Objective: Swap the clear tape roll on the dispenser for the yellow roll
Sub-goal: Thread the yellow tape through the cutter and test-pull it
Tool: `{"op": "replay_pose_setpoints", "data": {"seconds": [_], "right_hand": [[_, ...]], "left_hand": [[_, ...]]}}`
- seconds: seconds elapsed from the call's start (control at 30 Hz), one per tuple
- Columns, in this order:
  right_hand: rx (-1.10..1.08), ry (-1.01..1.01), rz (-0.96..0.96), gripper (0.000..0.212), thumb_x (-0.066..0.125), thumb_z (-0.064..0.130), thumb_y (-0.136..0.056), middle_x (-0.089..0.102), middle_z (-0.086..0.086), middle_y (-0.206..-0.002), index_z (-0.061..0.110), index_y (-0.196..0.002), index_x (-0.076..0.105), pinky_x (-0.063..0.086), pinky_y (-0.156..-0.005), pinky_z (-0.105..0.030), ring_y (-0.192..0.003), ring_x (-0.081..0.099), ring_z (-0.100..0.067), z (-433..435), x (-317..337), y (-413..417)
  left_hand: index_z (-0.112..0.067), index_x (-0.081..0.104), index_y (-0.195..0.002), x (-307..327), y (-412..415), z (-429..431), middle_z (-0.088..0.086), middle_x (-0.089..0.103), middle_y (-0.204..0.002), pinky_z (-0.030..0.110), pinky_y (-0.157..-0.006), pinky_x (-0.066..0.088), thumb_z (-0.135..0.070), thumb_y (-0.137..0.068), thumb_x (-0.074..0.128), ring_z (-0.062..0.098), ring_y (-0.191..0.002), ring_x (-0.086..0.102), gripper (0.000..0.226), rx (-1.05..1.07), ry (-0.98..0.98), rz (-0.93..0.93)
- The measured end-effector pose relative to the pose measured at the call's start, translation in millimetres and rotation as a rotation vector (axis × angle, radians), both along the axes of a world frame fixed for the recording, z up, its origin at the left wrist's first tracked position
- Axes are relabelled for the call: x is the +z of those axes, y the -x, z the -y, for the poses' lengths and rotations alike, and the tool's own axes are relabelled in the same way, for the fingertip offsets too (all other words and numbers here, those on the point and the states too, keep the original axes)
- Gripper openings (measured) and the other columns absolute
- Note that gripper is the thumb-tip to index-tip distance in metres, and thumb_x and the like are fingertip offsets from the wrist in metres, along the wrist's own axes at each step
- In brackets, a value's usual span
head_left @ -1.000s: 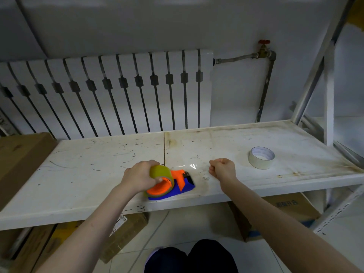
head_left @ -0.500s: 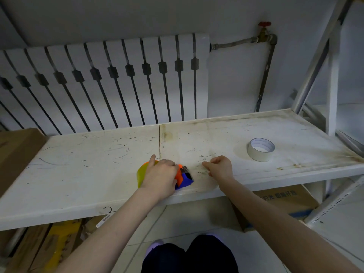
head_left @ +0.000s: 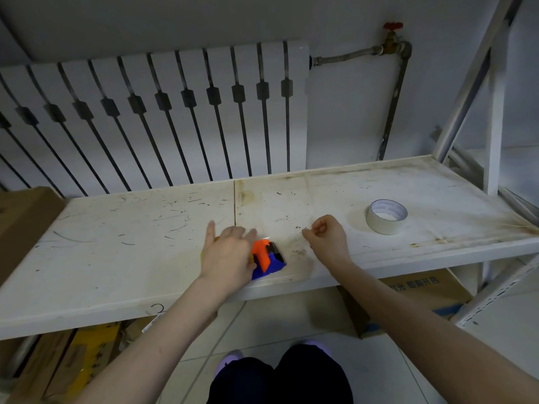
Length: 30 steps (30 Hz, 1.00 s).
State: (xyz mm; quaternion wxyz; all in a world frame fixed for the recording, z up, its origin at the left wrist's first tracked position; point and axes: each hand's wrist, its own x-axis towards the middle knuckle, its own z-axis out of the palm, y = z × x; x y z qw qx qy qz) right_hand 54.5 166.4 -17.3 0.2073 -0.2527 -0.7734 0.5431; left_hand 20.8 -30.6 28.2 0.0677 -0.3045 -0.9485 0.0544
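The blue and orange tape dispenser (head_left: 268, 262) lies near the front edge of the white shelf (head_left: 116, 258). My left hand (head_left: 227, 258) covers its back half, palm down on the yellow roll (head_left: 216, 239), fingers stretched forward; only thin yellow slivers show at the hand's edges. My right hand (head_left: 328, 240) rests on the shelf just right of the dispenser, thumb and forefinger pinched together. A faint glossy strip of tape runs from the dispenser's front toward that pinch. The pale clear tape roll (head_left: 382, 227) lies flat on the shelf further right, apart from both hands.
A radiator (head_left: 175, 112) and a pipe with a red valve (head_left: 392, 27) stand behind the shelf. A cardboard box (head_left: 23, 223) sits at the shelf's left end, more boxes (head_left: 423, 293) below it. The rack's white upright (head_left: 493, 126) rises at right.
My left hand has shifted from gripping the yellow roll at its side to lying flat over it. The right hand has drawn slightly right, still pinched. The view has tilted down.
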Motion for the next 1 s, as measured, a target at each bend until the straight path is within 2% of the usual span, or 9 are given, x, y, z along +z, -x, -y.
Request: {"op": "replay_pose_setpoints", "data": {"seconds": [0.1, 0.2, 0.4, 0.53, 0.63, 0.73, 0.8, 0.87, 1.0], "right_hand": [[-0.01, 0.015, -0.069, 0.018, 0.063, 0.012, -0.084, 0.053, -0.001, -0.074, 0.017, -0.077, 0.048, 0.053, -0.07, -0.032, -0.07, 0.056, -0.019, 2, 6, -4], [-0.002, 0.124, -0.188, 0.014, 0.063, 0.006, -0.085, 0.053, -0.002, -0.074, 0.01, -0.08, 0.05, 0.055, -0.065, -0.027, -0.071, 0.056, -0.018, 5, 16, -7], [0.026, 0.102, -0.419, 0.016, 0.062, 0.004, -0.085, 0.057, -0.003, -0.077, 0.014, -0.077, 0.051, 0.058, -0.067, -0.027, -0.07, 0.059, -0.014, 25, 55, -19], [0.018, 0.1, -0.473, 0.014, 0.063, 0.004, -0.084, 0.058, -0.003, -0.077, 0.011, -0.079, 0.053, 0.058, -0.067, -0.027, -0.071, 0.059, -0.014, 26, 65, -27], [-0.066, 0.197, -0.47, 0.016, 0.064, 0.005, -0.084, 0.059, -0.005, -0.077, 0.013, -0.077, 0.053, 0.057, -0.067, -0.029, -0.065, 0.06, -0.012, 24, 54, -31], [-0.175, 0.335, -0.521, 0.015, 0.064, 0.002, -0.084, 0.058, -0.01, -0.079, 0.011, -0.078, 0.054, 0.055, -0.06, -0.019, -0.066, 0.058, -0.015, 14, 51, -32], [-0.196, 0.381, -0.467, 0.013, 0.064, 0.001, -0.084, 0.057, -0.007, -0.075, 0.009, -0.079, 0.055, 0.055, -0.059, -0.017, -0.061, 0.058, -0.011, 2, 49, -31], [-0.163, 0.379, -0.308, 0.012, 0.064, 0.003, -0.084, 0.058, -0.005, -0.071, 0.009, -0.078, 0.055, 0.055, -0.062, -0.023, -0.056, 0.059, -0.009, -6, 39, -29], [-0.156, 0.408, -0.115, 0.014, 0.064, 0.007, -0.085, 0.057, -0.004, -0.071, 0.009, -0.077, 0.052, 0.054, -0.069, -0.033, -0.058, 0.06, -0.012, -10, 13, -27]], "left_hand": [[-0.025, 0.059, -0.114, 7, 8, 5, -0.003, 0.061, -0.113, 0.053, -0.113, 0.015, -0.053, -0.071, 0.061, 0.022, -0.114, 0.053, 0.052, 0.148, -0.058, 0.033], [-0.025, 0.063, -0.105, 9, 12, 4, -0.005, 0.063, -0.107, 0.051, -0.113, 0.018, -0.044, -0.067, 0.064, 0.021, -0.11, 0.055, 0.043, 0.182, -0.108, 0.079], [-0.029, 0.061, -0.117, 13, 16, -2, -0.006, 0.061, -0.116, 0.048, -0.116, 0.011, -0.023, -0.065, 0.065, 0.019, -0.118, 0.05, 0.052, 0.204, -0.09, 0.132], [-0.025, 0.049, -0.128, 15, 13, -3, -0.005, 0.063, -0.113, 0.048, -0.116, 0.009, -0.017, -0.065, 0.062, 0.019, -0.118, 0.05, 0.065, 0.194, -0.071, 0.121], [-0.025, 0.04, -0.132, 17, 9, -3, -0.004, 0.064, -0.111, 0.047, -0.115, 0.013, -0.02, -0.064, 0.064, 0.02, -0.117, 0.051, 0.072, 0.192, -0.034, 0.105], [-0.023, 0.041, -0.132, 18, 9, 1, -0.003, 0.064, -0.106, 0.042, -0.106, 0.027, -0.016, -0.065, 0.062, 0.021, -0.112, 0.053, 0.071, 0.202, 0.027, 0.055], [-0.025, 0.034, -0.138, 20, 13, 4, -0.003, 0.064, -0.103, 0.039, -0.097, 0.033, -0.018, -0.065, 0.063, 0.022, -0.108, 0.055, 0.079, 0.192, 0.047, 0.033], [-0.026, 0.024, -0.144, 20, 17, 7, -0.003, 0.065, -0.103, 0.038, -0.094, 0.035, -0.022, -0.065, 0.066, 0.023, -0.107, 0.055, 0.089, 0.177, 0.067, 0.042], [-0.027, 0.032, -0.139, 20, 20, 10, -0.002, 0.064, -0.11, 0.042, -0.1, 0.033, -0.036, -0.061, 0.074, 0.024, -0.11, 0.056, 0.089, 0.161, 0.099, 0.075]]}}
